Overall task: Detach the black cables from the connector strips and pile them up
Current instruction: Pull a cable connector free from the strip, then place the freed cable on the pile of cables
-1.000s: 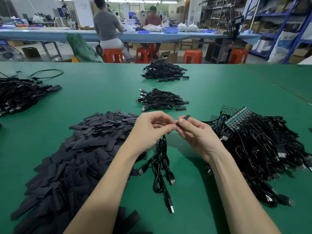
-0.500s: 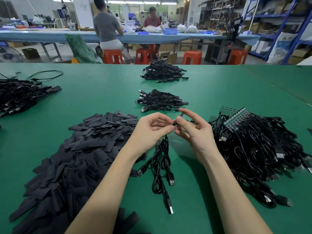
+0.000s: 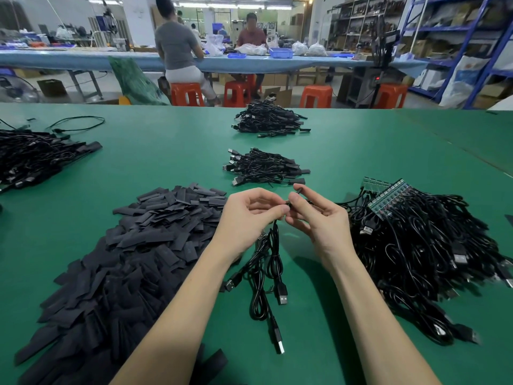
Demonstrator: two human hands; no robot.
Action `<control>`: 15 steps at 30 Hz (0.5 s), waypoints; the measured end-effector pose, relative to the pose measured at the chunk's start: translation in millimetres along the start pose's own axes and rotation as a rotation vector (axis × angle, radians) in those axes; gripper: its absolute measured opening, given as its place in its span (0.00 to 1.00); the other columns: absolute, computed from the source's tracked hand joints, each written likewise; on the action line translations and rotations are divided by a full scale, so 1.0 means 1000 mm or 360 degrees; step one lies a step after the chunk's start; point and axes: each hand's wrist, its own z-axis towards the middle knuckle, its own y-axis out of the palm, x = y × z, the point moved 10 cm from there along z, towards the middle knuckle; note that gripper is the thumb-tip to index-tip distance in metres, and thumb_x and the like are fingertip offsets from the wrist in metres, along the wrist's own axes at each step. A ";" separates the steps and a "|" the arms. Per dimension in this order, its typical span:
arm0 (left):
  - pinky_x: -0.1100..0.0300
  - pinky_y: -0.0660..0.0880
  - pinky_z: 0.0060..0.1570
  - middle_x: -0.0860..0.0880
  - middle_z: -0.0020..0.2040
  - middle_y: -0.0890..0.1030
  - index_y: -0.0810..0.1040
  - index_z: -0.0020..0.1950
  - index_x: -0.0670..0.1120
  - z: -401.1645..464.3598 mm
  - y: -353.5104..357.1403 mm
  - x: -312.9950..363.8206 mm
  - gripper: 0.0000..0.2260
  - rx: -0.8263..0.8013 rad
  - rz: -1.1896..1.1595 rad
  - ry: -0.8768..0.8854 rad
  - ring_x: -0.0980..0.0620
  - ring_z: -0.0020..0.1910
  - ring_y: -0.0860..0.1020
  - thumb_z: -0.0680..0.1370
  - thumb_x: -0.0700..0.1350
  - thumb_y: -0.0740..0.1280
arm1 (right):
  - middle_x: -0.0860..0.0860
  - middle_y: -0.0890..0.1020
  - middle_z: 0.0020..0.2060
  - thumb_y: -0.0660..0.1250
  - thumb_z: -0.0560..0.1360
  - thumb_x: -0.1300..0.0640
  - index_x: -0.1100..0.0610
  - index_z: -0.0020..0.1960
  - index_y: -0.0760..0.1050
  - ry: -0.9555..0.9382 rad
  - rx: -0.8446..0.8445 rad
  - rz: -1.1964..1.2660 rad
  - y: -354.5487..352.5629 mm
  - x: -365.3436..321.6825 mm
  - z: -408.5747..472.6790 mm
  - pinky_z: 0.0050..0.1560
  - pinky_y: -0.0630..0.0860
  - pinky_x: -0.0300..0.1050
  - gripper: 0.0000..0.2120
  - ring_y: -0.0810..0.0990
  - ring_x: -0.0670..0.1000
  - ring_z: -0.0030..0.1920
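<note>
My left hand grips the upper ends of a small bunch of black USB cables that hang down onto the green table. My right hand pinches a small black sleeve piece at the cable end, right against the left fingertips. To the right lies a large tangle of black cables with green connector strips on top. A small pile of detached cables sits just beyond my hands.
A broad heap of flat black sleeves covers the table at the left. Another cable pile lies farther back and a third at the far left. Beyond the table two people sit on orange stools at a blue bench.
My right hand has turned and slid the black piece along the cable end, its fingers spreading then curling. The left hand and the hanging cables have barely moved.
</note>
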 end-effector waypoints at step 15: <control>0.69 0.78 0.43 0.54 0.44 0.83 0.78 0.51 0.50 -0.001 0.019 -0.006 0.12 -0.0014 0.0515 -0.0138 0.60 0.37 0.82 0.72 0.44 0.78 | 0.48 0.88 0.43 0.72 0.78 0.47 0.45 0.63 0.76 -0.0093 0.0438 0.0017 -0.033 -0.016 0.005 0.31 0.78 0.38 0.15 0.83 0.47 0.33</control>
